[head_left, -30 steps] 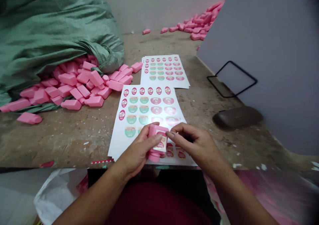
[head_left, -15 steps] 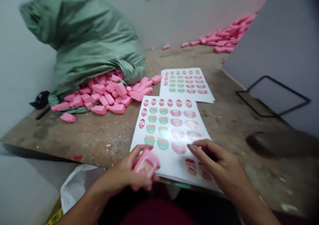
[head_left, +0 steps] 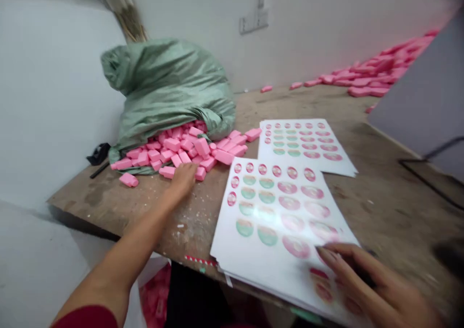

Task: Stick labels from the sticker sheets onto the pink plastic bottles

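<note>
My left hand (head_left: pixel 184 179) reaches to the front of a heap of small pink bottle-shaped pieces (head_left: pixel 172 144), touching those at the near edge. Its fingertips are hidden from me, so I cannot see whether it grips one. My right hand (head_left: pixel 377 279) hovers at the lower right of the nearer sticker sheet (head_left: pixel 250 265), thumb and forefinger pinched together; whatever is between them is too small to make out. Rows of pink and green oval stickers cover that sheet, which lies on a stack. Behind it lies another sticker sheet (head_left: pixel 337 168).
A green sack (head_left: pixel 174 81) leans by the wall, spilling the pink pieces. More pink pieces (head_left: pixel 384 71) are piled at the back right, behind a grey panel (head_left: pixel 424 96). A black tape dispenser (head_left: pixel 98 154) sits at the left edge. Below the table, a bag holds pink pieces (head_left: pixel 155 294).
My left hand has let go of the labelled pink piece and moved forward to the heap. Labelled pieces now show in the bag below. My right hand stays over the sheet; the view has shifted left.
</note>
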Demonstrator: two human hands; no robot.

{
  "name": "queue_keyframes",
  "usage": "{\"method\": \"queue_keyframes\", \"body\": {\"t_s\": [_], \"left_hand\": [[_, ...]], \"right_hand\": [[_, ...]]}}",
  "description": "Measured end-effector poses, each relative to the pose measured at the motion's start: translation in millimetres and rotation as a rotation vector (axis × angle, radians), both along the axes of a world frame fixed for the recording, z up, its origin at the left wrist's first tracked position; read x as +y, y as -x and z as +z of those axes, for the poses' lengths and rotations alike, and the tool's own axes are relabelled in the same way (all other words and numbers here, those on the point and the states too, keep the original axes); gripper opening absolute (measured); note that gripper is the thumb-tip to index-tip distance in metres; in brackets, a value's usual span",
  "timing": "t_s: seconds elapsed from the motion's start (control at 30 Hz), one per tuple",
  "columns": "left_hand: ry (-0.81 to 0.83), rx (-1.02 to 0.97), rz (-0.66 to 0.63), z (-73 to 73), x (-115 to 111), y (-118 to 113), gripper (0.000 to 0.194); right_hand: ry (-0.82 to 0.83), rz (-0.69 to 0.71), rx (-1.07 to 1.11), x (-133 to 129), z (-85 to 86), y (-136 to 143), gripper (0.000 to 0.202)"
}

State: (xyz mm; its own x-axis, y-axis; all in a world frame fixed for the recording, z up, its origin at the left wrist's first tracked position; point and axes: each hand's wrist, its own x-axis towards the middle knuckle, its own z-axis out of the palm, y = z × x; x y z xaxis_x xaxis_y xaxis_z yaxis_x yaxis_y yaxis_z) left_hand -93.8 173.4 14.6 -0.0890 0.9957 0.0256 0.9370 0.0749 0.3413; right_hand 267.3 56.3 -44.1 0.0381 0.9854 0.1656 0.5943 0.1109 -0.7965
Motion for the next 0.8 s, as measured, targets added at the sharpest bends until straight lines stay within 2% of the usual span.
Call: {"method": "queue_keyframes", "body": {"t_s": [0.07, 0.13, 0.27, 0.33, 0.43, 0.5, 0.57, 0.63, 0.73, 0.8], "left_hand": [[0.013, -0.036, 0.007, -6.1, 12, -5, 0.036], [0.018, -0.109, 0.003, -9.1, 13, -8, 0.037], [-0.037, -0.380, 0.022, -10.9, -7, -24, 0.062], [0.058, -0.724, 0.018, -10.6, -29, -50, 0.058], [0.399, -1.486, 0.017, -12.2, -65, -105, 0.046], [0.596, -1.783, 0.030, -16.0, -83, -142, 0.043], [0.715, -1.908, 0.048, -21.7, -92, -170, 0.039], [0.750, -1.933, 0.109, -27.9, -96, -189, 0.034], [0.705, -1.912, 0.243, -34.6, -97, -202, 0.036], [0.668, -1.926, 0.285, -36.3, -97, -205, 0.041]], "right_hand": [[0.091, 0.035, -0.042, -7, 13.1, -7, 0.037], [0.138, 0.043, -0.095, -13, 22.5, -12, 0.035], [0.179, 0.045, -0.268, -23, 23.6, -21, 0.028], [0.173, 0.053, -0.337, -28, 19.4, -24, 0.025], [0.131, 0.084, -0.385, -32, 12.8, -27, 0.022], [0.095, 0.105, -0.410, -32, 9.5, -27, 0.019], [0.058, 0.122, -0.444, -31, 7.3, -26, 0.017], [0.026, 0.131, -0.476, -31, 6.4, -25, 0.017], [0.007, 0.141, -0.503, -30, 6.8, -23, 0.017], [0.004, 0.148, -0.511, -30, 7.4, -21, 0.018]]}}
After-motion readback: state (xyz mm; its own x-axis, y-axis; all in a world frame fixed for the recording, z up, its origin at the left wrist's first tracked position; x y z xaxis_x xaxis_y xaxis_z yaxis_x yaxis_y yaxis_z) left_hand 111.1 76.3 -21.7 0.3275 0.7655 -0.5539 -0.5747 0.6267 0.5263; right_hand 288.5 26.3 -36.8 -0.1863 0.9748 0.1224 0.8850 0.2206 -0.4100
